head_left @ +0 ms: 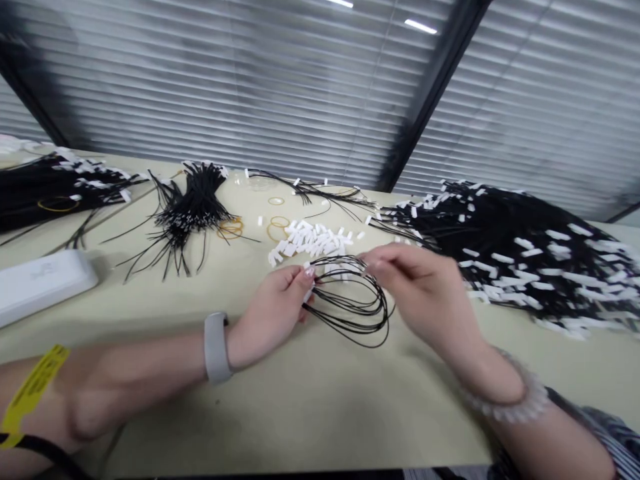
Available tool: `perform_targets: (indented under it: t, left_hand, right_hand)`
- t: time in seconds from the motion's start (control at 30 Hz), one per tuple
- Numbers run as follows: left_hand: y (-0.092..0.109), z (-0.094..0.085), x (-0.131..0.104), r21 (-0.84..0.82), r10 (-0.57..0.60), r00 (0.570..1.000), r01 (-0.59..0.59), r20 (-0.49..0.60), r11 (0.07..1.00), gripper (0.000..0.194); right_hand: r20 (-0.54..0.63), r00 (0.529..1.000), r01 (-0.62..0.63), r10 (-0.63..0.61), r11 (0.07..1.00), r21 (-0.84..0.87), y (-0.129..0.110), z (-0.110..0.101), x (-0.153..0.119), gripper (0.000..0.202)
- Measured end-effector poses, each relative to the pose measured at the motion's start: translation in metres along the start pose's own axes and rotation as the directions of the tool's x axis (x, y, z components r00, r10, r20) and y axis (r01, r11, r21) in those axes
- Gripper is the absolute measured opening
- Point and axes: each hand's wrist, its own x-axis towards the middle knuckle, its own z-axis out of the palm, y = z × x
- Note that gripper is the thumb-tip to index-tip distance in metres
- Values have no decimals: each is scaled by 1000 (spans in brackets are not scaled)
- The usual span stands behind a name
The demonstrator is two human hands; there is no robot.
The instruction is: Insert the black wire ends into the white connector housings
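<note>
Between my hands, just above the table, is a looped bundle of thin black cable (pixel 357 313). My left hand (pixel 275 307) pinches the bundle's left end, where a bit of white shows at the thumb. My right hand (pixel 420 287) is closed on the upper right part of the loops with thumb and finger together. Right behind the bundle lies a heap of small white pieces (pixel 315 239). Yellowish rubber bands (pixel 277 228) rest to the left of that heap.
Black cables with white tags form a large pile (pixel 530 247) at right and another (pixel 60 187) at far left. A black cable bunch (pixel 195 200) stands back left. A white box (pixel 45 280) lies at left on the table (pixel 300 413). Blinds (pixel 225 87) are behind.
</note>
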Motion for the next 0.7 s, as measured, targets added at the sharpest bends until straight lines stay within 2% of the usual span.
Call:
perform_targets:
  t: [0.07,0.13,0.23,0.43,0.7]
  left_hand:
    - [2,0,-1,38,28,1000,-29,9,999,33]
    - [4,0,-2,82,50,999,-51,15,995,35]
    - [4,-1,-3,113,51,999,-53,16,992,36]
    - [2,-1,-4,93,33,999,-34,14,995,31]
    - [3,0,-4,101,56,998,-59,35,993,31]
  right_hand:
    - [132,984,146,-119,965,-216,-3,10,-8,7]
    - [208,965,217,-161,935,-282,-1,15,-12,11]
    - [246,962,189,-115,934,-303,2,14,-13,16]
    - [220,975,104,-39,952,-289,2,13,-12,25]
    - [233,972,112,-36,939,-324,3,16,-12,29]
